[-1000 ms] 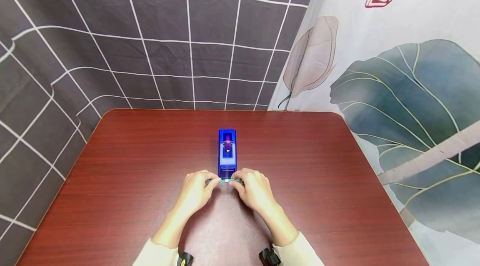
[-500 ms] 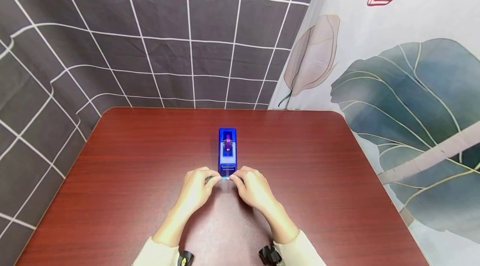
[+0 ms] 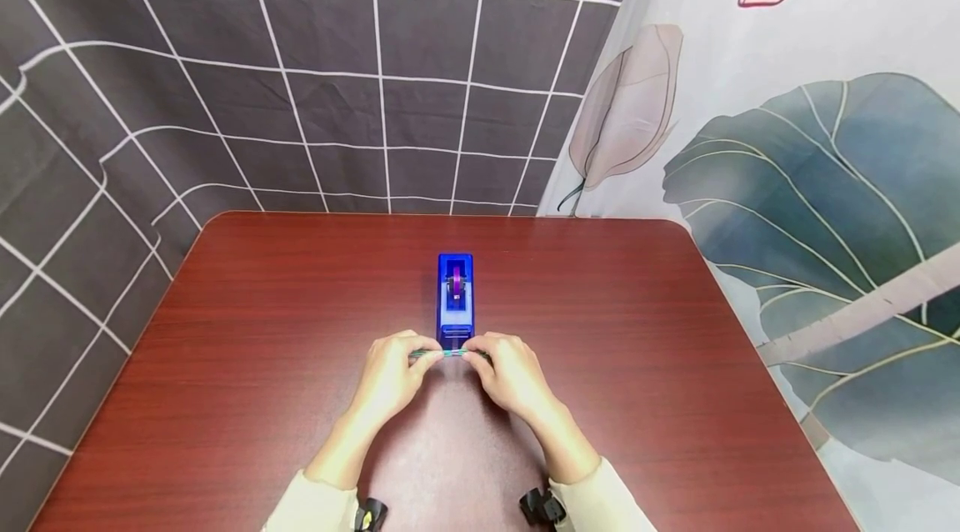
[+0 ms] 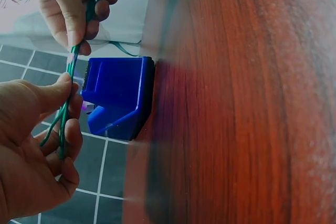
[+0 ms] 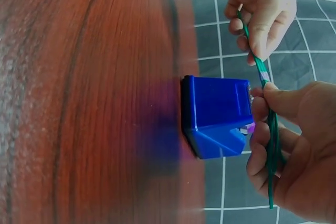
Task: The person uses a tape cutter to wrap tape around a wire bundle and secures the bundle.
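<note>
Between my two hands runs a thin bundle of green wires (image 3: 453,353), level just in front of the dispenser. My left hand (image 3: 392,372) pinches its left part between thumb and fingers. My right hand (image 3: 512,373) pinches the right part the same way, fingertips a short gap from the left ones. A pale, shiny band of tape (image 5: 264,76) shows around the wires in that gap. Loose wire ends trail along both palms in the wrist views. The blue tape dispenser (image 3: 455,325) stands on the table, its cutting end toward me, with a purple roll (image 3: 456,283) in it.
The dispenser's side (image 4: 118,85) is close beyond my fingers in the left wrist view. A red-brown wooden table (image 3: 300,290) lies under everything. Behind it hangs a grey grid-patterned cloth (image 3: 420,32), with a leaf-print curtain (image 3: 705,82) at the right.
My hands and the wire bundle have shifted slightly away from me. The gap between my fingertips has widened a little, the right hand moving rightward. The dispenser has stayed on the table.
</note>
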### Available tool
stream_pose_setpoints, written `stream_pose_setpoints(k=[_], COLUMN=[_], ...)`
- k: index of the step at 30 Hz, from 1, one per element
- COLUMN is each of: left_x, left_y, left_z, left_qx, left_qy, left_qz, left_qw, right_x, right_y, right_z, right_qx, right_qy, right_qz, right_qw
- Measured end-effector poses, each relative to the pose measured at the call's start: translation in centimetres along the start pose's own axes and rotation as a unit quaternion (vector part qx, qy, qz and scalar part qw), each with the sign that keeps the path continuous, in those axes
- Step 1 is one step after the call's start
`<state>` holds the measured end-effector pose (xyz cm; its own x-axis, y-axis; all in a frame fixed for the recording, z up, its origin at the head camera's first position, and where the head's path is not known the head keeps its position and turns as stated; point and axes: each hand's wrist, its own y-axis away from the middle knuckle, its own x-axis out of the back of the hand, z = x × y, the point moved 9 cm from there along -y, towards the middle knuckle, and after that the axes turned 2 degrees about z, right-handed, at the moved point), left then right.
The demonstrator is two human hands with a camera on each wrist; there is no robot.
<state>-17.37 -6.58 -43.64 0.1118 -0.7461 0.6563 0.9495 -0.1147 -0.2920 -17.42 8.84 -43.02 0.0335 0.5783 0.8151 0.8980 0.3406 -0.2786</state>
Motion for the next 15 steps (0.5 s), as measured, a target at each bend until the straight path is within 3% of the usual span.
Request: stream_pose_setpoints(k=[9,15], left_x=[-0.3,-0.6], left_y=[-0.1,-0.3], left_z=[-0.5,-1.2], left_qx=[0.023,0.050], left_qy=[0.016,0.037], left_qz=[-0.010,-0.022], left_qw=[0.9995,0.9978], right_x=[0.3,0.4], right_y=[0.1,0.2], right_z=[0.1,0.0], right_qx=[-0.004,0.015], right_qy=[-0.025,-0.025], right_qz=[0.023,0.042], right_qw=[0.9994,0.9987])
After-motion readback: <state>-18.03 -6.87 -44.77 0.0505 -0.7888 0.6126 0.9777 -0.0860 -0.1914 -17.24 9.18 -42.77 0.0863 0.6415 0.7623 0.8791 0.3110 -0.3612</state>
